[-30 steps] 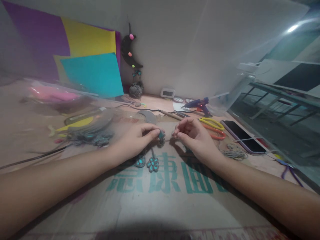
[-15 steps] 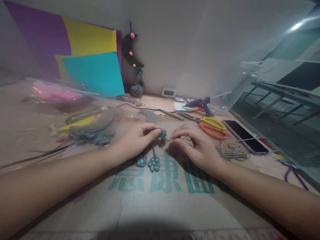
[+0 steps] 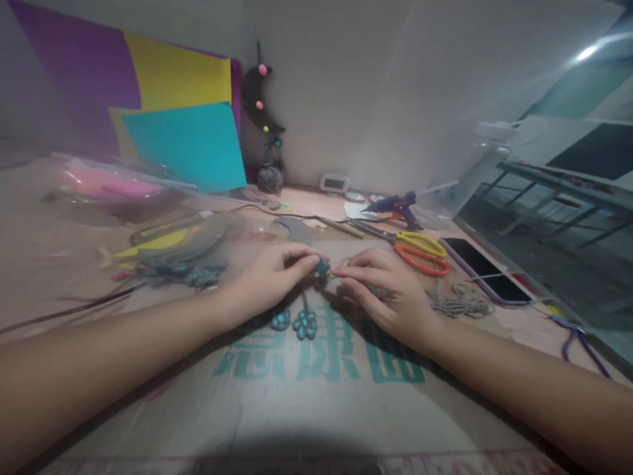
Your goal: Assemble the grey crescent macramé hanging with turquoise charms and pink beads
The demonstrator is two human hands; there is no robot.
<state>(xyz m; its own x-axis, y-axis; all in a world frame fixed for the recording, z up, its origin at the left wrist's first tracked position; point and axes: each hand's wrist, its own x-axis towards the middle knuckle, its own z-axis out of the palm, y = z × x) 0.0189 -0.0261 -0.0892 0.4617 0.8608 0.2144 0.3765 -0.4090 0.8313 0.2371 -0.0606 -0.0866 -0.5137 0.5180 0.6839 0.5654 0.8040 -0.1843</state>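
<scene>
Pinched between the thumb and forefinger of my left hand (image 3: 277, 274) is a small ornament of grey cord and teal (image 3: 323, 265). My right hand (image 3: 395, 290) is just to its right, fingers stretched towards it and the thumb a little apart. Its forefinger tip is at or very near the ornament; whether they touch I cannot tell. Below my left hand, a flower-shaped grey and teal piece (image 3: 305, 324) lies on the cardboard (image 3: 306, 409), a cord running up from it. A rounder teal piece (image 3: 280, 320) is beside it.
Right of my hands are orange-and-yellow-handled scissors (image 3: 420, 254), a phone (image 3: 484, 270) and a heap of grey cord (image 3: 462, 302). A glue gun (image 3: 395, 208) stands behind. More grey and teal pieces (image 3: 182, 272) lie at left. Coloured sheets (image 3: 188, 145) lean on the wall.
My right hand has moved slightly left, bringing its fingertips up to the ornament and straightening the fingers. My left hand stays in place with the ornament.
</scene>
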